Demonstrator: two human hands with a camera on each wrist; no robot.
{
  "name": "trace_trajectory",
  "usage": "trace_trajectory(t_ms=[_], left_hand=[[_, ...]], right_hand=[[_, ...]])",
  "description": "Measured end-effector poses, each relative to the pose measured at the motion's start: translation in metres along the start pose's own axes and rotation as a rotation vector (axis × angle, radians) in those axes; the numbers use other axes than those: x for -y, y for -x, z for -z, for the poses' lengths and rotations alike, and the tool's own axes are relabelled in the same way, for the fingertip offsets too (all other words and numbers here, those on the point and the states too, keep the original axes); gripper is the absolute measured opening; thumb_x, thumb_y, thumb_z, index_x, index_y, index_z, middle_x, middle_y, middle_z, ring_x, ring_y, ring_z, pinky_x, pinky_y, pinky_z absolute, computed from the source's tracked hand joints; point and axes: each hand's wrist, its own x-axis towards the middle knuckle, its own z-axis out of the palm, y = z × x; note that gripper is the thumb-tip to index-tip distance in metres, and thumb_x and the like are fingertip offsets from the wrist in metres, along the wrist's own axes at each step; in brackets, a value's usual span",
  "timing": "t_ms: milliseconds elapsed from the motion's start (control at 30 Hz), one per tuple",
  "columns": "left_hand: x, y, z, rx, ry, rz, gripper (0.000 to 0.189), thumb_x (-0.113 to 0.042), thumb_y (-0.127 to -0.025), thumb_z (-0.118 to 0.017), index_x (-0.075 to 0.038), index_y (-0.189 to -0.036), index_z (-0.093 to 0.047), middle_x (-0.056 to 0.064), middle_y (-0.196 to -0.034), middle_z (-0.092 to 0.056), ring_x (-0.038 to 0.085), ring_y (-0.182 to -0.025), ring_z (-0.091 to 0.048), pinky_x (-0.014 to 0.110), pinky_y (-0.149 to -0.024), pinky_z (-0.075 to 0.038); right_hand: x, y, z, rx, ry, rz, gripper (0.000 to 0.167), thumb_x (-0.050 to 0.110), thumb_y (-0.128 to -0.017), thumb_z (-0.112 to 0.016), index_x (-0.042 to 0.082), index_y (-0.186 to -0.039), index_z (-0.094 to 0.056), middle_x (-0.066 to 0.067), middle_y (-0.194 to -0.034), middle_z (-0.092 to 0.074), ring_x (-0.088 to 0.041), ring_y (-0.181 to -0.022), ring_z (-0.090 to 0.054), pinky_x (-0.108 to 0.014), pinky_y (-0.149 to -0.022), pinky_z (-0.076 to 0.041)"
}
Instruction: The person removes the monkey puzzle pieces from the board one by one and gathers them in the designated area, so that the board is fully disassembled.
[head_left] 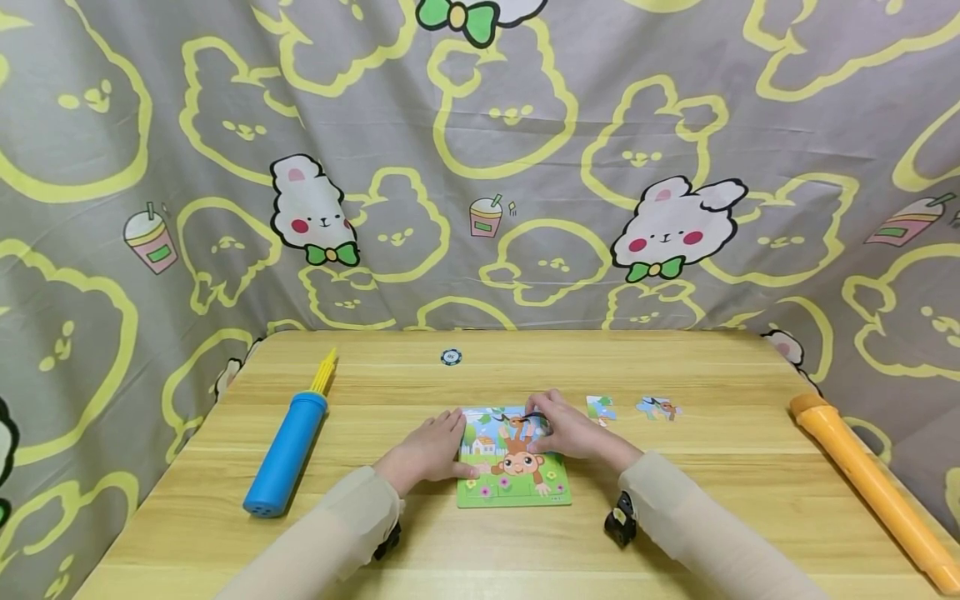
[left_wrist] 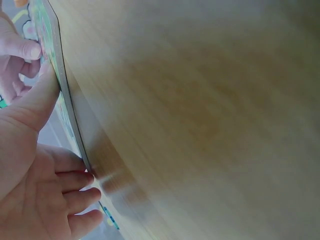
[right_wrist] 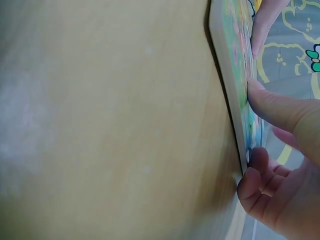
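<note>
A jigsaw puzzle (head_left: 517,492) with a monkey picture lies on the table in a thin tray with a green border. Along its left edge rests my left hand (head_left: 426,450), its thumb on the picture and the fingers fairly straight beside the rim, as the left wrist view shows. My right hand (head_left: 573,427) is over the upper right part. In the right wrist view its thumb (right_wrist: 272,107) touches the face while curled fingers (right_wrist: 252,182) grip at the edge near the far corner. The hand hides that part of the picture.
Two loose clusters of puzzle pieces, one (head_left: 602,407) close to the right hand and another (head_left: 660,408) farther right, lie on the table. A round chip (head_left: 451,357) sits farther back. A blue hand pump (head_left: 287,454) is at left, an orange tube (head_left: 870,487) at right. A patterned curtain (head_left: 525,275) hangs behind.
</note>
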Motion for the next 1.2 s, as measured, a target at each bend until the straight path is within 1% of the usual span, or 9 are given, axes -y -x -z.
trace_trajectory(t_ms=[100,200,367,467,633,800,967,1067,1200], left_hand=[[0.000,0.000,0.000,-0.001,0.000,-0.001,0.088,-0.055,-0.083,-0.057,0.004,-0.142,-0.027,0.018,-0.148,-0.023,0.031,-0.134,-0.022,0.042,-0.108,-0.022],[0.000,-0.001,-0.001,0.000,0.000,-0.001,0.089,-0.055,-0.083,-0.057,0.004,-0.142,-0.027,0.018,-0.148,-0.023,0.031,-0.134,-0.022,0.043,-0.108,-0.021],[0.001,-0.001,-0.001,0.003,0.005,0.001,0.089,-0.055,-0.082,-0.057,0.003,-0.142,-0.027,0.018,-0.148,-0.022,0.031,-0.134,-0.021,0.043,-0.108,-0.021],[0.000,-0.001,0.000,0.003,0.012,0.000,0.089,-0.055,-0.082,-0.058,0.003,-0.142,-0.027,0.018,-0.148,-0.022,0.031,-0.135,-0.021,0.043,-0.108,-0.020],[0.000,0.000,0.001,0.009,0.008,0.002,0.089,-0.055,-0.082,-0.057,0.003,-0.142,-0.027,0.017,-0.148,-0.022,0.031,-0.135,-0.021,0.042,-0.108,-0.020],[0.000,0.000,0.001,0.014,0.007,0.005,0.089,-0.055,-0.082,-0.057,0.003,-0.142,-0.026,0.017,-0.148,-0.021,0.031,-0.135,-0.020,0.042,-0.109,-0.020],[0.000,0.001,0.002,0.015,0.010,0.005,0.088,-0.054,-0.083,-0.057,0.003,-0.142,-0.027,0.017,-0.148,-0.021,0.031,-0.135,-0.020,0.042,-0.109,-0.020],[0.000,0.001,0.002,0.013,0.007,0.002,0.088,-0.054,-0.083,-0.057,0.003,-0.142,-0.027,0.017,-0.148,-0.022,0.031,-0.135,-0.021,0.042,-0.109,-0.020],[0.000,0.001,0.002,0.012,-0.001,0.000,0.088,-0.055,-0.083,-0.056,0.003,-0.142,-0.027,0.018,-0.148,-0.022,0.031,-0.135,-0.021,0.042,-0.108,-0.020]], right_hand=[[0.000,0.001,0.000,-0.023,0.011,-0.017,0.055,0.020,-0.076,-0.077,0.006,-0.119,-0.046,-0.009,-0.111,-0.040,-0.023,-0.094,-0.047,-0.040,-0.083,-0.043],[0.000,0.001,0.000,-0.027,0.015,-0.012,0.056,0.021,-0.076,-0.077,0.004,-0.120,-0.047,-0.008,-0.111,-0.039,-0.022,-0.095,-0.047,-0.040,-0.085,-0.043],[-0.001,0.003,0.002,-0.011,-0.046,0.005,0.050,0.017,-0.078,-0.075,0.008,-0.119,-0.049,-0.010,-0.108,-0.038,-0.019,-0.079,-0.045,-0.035,-0.068,-0.043],[0.000,0.004,0.006,-0.005,-0.086,0.040,0.042,0.009,-0.082,-0.070,0.008,-0.120,-0.050,-0.011,-0.095,-0.044,-0.018,-0.067,-0.042,-0.031,-0.058,-0.037],[-0.002,0.004,0.011,-0.023,-0.082,0.068,0.031,0.001,-0.090,-0.056,0.009,-0.120,-0.053,-0.004,-0.078,-0.048,-0.016,-0.062,-0.040,-0.027,-0.053,-0.035],[-0.003,0.006,0.016,-0.095,-0.189,0.027,0.030,0.001,-0.092,-0.052,0.008,-0.122,-0.053,-0.005,-0.077,-0.052,-0.016,-0.061,-0.044,-0.027,-0.052,-0.040],[-0.008,0.012,0.031,-0.193,-0.312,0.024,0.027,-0.001,-0.090,-0.055,0.003,-0.117,-0.051,-0.007,-0.072,-0.051,-0.016,-0.056,-0.044,-0.023,-0.047,-0.038],[-0.012,0.021,0.044,-0.232,-0.365,0.008,0.028,-0.003,-0.090,-0.055,-0.001,-0.116,-0.047,-0.010,-0.075,-0.053,-0.023,-0.058,-0.048,-0.025,-0.046,-0.041],[-0.023,0.036,0.063,-0.299,-0.373,-0.016,0.026,-0.001,-0.090,-0.056,-0.003,-0.114,-0.046,-0.015,-0.079,-0.057,-0.032,-0.064,-0.053,-0.032,-0.050,-0.049]])
